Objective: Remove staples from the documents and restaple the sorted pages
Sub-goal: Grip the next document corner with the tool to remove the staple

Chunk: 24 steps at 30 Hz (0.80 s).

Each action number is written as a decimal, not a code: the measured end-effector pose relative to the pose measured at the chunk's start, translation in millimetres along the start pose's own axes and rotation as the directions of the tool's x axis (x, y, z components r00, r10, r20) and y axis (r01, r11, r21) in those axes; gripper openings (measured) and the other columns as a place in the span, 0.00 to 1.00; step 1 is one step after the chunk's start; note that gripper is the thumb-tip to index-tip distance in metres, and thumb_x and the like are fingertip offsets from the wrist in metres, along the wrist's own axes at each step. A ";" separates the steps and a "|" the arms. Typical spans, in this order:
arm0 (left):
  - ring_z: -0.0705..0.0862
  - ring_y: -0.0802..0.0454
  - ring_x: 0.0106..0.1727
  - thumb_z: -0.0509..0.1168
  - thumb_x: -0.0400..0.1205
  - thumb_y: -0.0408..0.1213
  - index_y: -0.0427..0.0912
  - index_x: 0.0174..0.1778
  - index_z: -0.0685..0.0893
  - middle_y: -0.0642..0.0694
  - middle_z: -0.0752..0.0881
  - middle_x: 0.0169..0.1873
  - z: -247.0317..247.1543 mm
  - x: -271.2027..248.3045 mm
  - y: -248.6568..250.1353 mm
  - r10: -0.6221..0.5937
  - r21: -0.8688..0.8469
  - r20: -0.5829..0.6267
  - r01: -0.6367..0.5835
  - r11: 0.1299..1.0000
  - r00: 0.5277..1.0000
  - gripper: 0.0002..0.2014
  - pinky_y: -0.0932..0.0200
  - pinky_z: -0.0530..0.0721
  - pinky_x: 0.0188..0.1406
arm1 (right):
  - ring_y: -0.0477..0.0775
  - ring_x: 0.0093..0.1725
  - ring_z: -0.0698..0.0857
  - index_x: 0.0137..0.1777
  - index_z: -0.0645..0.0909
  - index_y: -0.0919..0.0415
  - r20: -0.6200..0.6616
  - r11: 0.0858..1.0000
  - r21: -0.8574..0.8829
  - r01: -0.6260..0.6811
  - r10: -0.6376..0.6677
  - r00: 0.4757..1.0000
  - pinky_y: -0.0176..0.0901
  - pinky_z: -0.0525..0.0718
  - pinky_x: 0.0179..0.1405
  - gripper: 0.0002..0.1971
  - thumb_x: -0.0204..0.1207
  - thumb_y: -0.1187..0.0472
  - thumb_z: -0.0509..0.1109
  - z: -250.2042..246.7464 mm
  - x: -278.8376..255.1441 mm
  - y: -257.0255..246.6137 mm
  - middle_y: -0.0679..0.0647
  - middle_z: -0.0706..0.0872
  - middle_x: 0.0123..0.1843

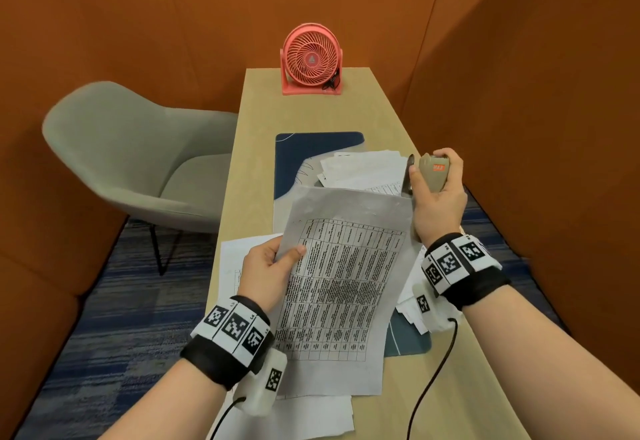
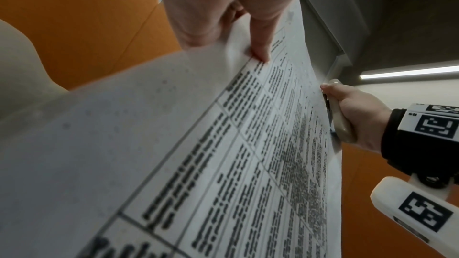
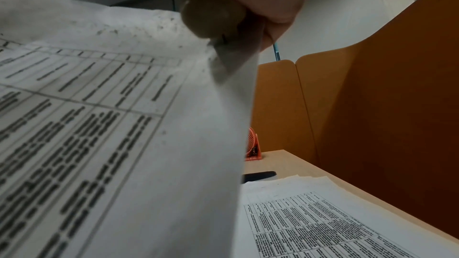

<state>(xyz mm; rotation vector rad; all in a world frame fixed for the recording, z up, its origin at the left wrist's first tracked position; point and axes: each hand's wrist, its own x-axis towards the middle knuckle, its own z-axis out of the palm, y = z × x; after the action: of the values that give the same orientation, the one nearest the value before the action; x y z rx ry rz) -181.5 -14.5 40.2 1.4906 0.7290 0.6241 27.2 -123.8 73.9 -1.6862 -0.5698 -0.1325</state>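
My left hand (image 1: pixel 277 259) pinches the left edge of a printed table document (image 1: pixel 343 284), lifted off the desk and tilted; its thumb (image 2: pixel 261 50) presses on the sheet (image 2: pixel 223 164). My right hand (image 1: pixel 438 194) grips a beige stapler (image 1: pixel 431 171) with an orange label, held upright at the document's top right corner. From the right wrist, the stapler (image 3: pixel 211 19) meets that corner of the paper (image 3: pixel 124 125). In the left wrist view the stapler (image 2: pixel 340 123) touches the sheet's far edge.
More printed sheets (image 1: pixel 363 169) lie on a blue desk mat (image 1: pixel 318 142), others (image 1: pixel 239 266) under my hands. A pink fan (image 1: pixel 311 59) stands at the desk's far end. A grey chair (image 1: pixel 138 159) sits left; orange partition walls enclose the narrow desk (image 1: pixel 311 110).
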 end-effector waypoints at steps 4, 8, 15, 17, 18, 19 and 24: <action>0.87 0.66 0.40 0.65 0.80 0.29 0.42 0.50 0.86 0.55 0.89 0.40 -2.5 0.4 -3.9 -0.011 0.032 -0.002 0.011 0.999 1.000 0.08 0.74 0.82 0.38 | 0.34 0.36 0.79 0.64 0.73 0.57 0.018 1.000 0.014 -0.026 0.025 1.000 0.23 0.79 0.33 0.17 0.78 0.58 0.70 0.8 -3.2 -0.1 0.40 0.77 0.42; 0.88 0.65 0.40 0.65 0.80 0.30 0.45 0.48 0.86 0.56 0.89 0.38 -3.9 1.3 -6.0 -0.018 0.054 -0.019 0.019 0.998 1.000 0.08 0.72 0.82 0.38 | 0.38 0.41 0.80 0.69 0.70 0.55 -0.004 1.000 0.013 -0.028 0.028 1.000 0.25 0.80 0.38 0.22 0.77 0.57 0.71 1.5 -5.9 -2.4 0.39 0.77 0.45; 0.86 0.56 0.44 0.62 0.82 0.29 0.37 0.57 0.83 0.49 0.86 0.43 -35.5 19.0 -4.1 -0.065 0.033 -0.226 0.075 0.997 0.972 0.10 0.68 0.82 0.43 | 0.37 0.45 0.81 0.72 0.68 0.59 -0.251 0.927 0.326 -0.187 0.275 0.928 0.23 0.79 0.35 0.29 0.73 0.62 0.74 -3.6 6.1 -25.8 0.39 0.76 0.49; 0.85 0.47 0.52 0.62 0.82 0.30 0.38 0.57 0.83 0.43 0.86 0.49 -48.9 23.9 -7.4 -0.120 -0.013 -0.276 0.121 0.993 0.954 0.10 0.56 0.82 0.54 | 0.41 0.42 0.84 0.62 0.75 0.62 -0.228 0.894 0.378 -0.242 0.343 0.911 0.33 0.83 0.40 0.17 0.75 0.62 0.73 -4.3 7.4 -24.6 0.45 0.81 0.45; 0.85 0.45 0.54 0.62 0.82 0.30 0.38 0.57 0.83 0.42 0.87 0.51 -54.6 25.4 -9.4 -0.151 -0.037 -0.289 0.147 0.988 0.945 0.09 0.51 0.81 0.57 | 0.44 0.40 0.85 0.56 0.77 0.62 -0.155 0.877 0.377 -0.298 0.377 0.913 0.39 0.84 0.40 0.12 0.75 0.62 0.71 -2.7 3.6 -22.4 0.48 0.83 0.43; 0.85 0.45 0.54 0.61 0.83 0.31 0.38 0.58 0.83 0.42 0.87 0.51 -59.0 25.4 -9.9 -0.180 -0.059 -0.293 0.170 0.984 0.939 0.10 0.49 0.81 0.58 | 0.46 0.37 0.85 0.52 0.78 0.61 -0.044 0.861 0.354 -0.366 0.406 0.913 0.41 0.84 0.38 0.07 0.76 0.63 0.70 0.1 -3.5 -20.4 0.51 0.83 0.41; 0.86 0.49 0.46 0.60 0.84 0.32 0.43 0.51 0.83 0.44 0.88 0.46 -78.7 28.1 -17.8 -0.322 -0.161 -0.256 0.288 0.944 0.911 0.07 0.52 0.82 0.48 | 0.48 0.20 0.81 0.38 0.80 0.64 0.514 0.756 0.123 -0.643 0.506 0.693 0.38 0.78 0.21 0.06 0.77 0.68 0.65 34.3 -58.2 -3.9 0.55 0.84 0.27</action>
<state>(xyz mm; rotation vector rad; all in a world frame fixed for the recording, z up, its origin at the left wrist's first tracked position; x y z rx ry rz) -224.2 57.9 25.2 1.1558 1.1011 0.6317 -32.9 -107.9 47.2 -1.5212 -0.3351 0.8048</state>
